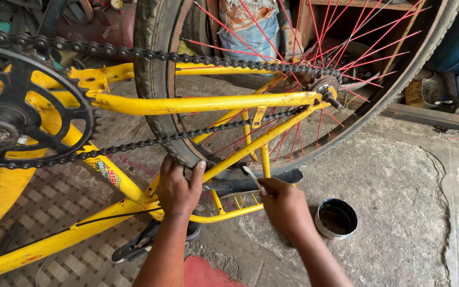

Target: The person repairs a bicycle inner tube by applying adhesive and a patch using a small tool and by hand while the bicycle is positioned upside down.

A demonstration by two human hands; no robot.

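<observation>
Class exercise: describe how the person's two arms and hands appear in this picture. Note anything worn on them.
Both forearms are bare, with no sleeves in view. The left hand and right hand wear no gloves, and no rings, watch or bands show. A short, pale nail shows on one left finger.

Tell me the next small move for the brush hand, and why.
Probably bring the brush up onto the chain. The right hand holds it just below the lower chain run, tip raised, beside the open tin, while the left hand steadies the tyre.
</observation>
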